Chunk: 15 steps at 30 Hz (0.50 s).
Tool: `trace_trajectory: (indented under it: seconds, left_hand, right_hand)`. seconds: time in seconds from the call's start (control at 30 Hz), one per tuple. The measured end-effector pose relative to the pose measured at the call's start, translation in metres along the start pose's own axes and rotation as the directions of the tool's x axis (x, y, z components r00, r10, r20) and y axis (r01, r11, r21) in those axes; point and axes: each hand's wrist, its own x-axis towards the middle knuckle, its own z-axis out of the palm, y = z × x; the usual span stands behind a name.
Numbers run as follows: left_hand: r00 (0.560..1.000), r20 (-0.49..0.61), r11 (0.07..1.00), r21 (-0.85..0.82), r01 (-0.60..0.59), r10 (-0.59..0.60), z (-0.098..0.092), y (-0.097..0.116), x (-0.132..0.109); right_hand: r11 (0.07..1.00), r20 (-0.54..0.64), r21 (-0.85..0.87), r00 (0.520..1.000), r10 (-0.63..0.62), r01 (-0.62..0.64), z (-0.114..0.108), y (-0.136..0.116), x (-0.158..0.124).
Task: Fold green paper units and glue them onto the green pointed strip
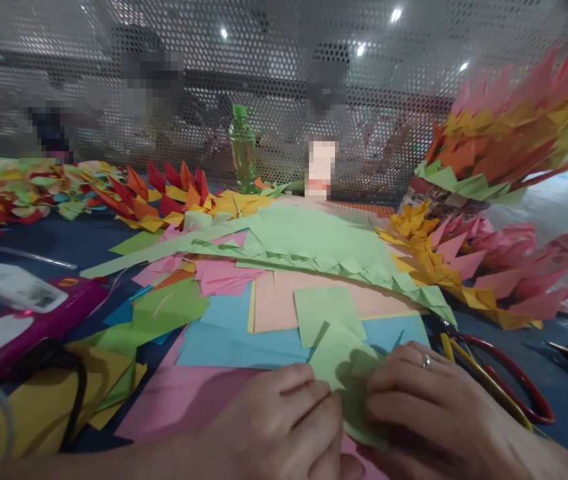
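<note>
A light green piece of paper (347, 367) is held between my two hands near the bottom middle of the head view. My left hand (297, 417) has its fingers curled at the paper's left edge. On the right side my right hand (427, 400), wearing a ring, grips the same paper with bent fingers; its thumb is hidden. Beneath lie pink paper (189, 393), blue paper (244, 340) and a loose green square (329, 307). Beyond them a long folded green paper strip (324, 263) with pointed teeth stretches across the stack.
Red-and-yellow-handled scissors (509, 380) lie right of my right hand. A magenta glue gun (49, 313) with a cable lies left. Pink and orange folded-paper pieces (489, 267) stand at right, red and yellow ones (169, 193) at back left. A green bottle (243, 150) stands before a perforated panel.
</note>
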Motion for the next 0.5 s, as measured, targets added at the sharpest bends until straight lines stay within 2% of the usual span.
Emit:
trace_trajectory:
  seconds: [0.13, 0.2, 0.37, 0.5]
  left_hand:
    - [0.999, -0.044, 1.000, -0.002, 0.008, -0.008, -0.003, 0.000, -0.001]
    - [0.999, -0.045, 1.000, -0.003, 0.000, 0.000, -0.004, 0.000, -0.001]
    - [0.998, -0.053, 1.000, -0.001, 0.015, -0.015, -0.003, 0.002, -0.002]
    - [0.999, -0.043, 0.999, -0.032, 0.031, -0.033, -0.001, 0.004, -0.004]
  right_hand:
    - [0.977, -0.047, 0.204, 0.996, 0.077, -0.066, 0.005, 0.002, 0.000]
    - [0.961, -0.038, 0.244, 0.988, 0.147, -0.133, 0.008, 0.006, -0.001]
    - [0.943, 0.021, 0.182, 0.960, 0.279, -0.278, 0.012, 0.007, -0.002]
    - [0.938, 0.031, 0.127, 0.946, 0.322, -0.324, 0.013, 0.002, 0.000]
